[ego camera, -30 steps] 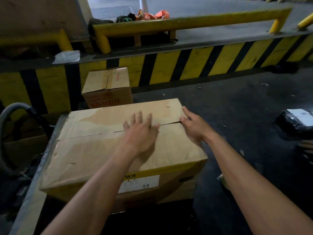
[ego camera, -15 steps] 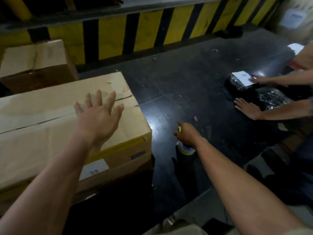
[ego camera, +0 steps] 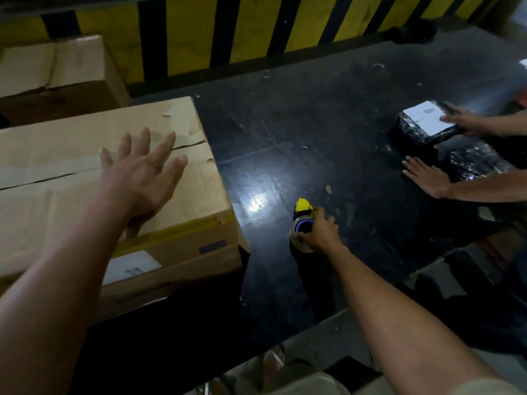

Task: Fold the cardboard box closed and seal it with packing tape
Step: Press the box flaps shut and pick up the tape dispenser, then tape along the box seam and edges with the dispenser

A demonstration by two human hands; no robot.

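While the box (ego camera: 57,143) flaps lie folded shut with the seam untaped, left grip (ego camera: 142,172) is released, spread over the box top. Right grip (ego camera: 319,232) grasps the tape (ego camera: 303,248) on the floor right of the box. Step looks like tape fetch. Next: carry it to the seam end.

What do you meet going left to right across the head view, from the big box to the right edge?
Cardboard box, with the open left hand over its top → packing tape roll, gripped by the right hand → another person's flat hand → black wrapped parcel.
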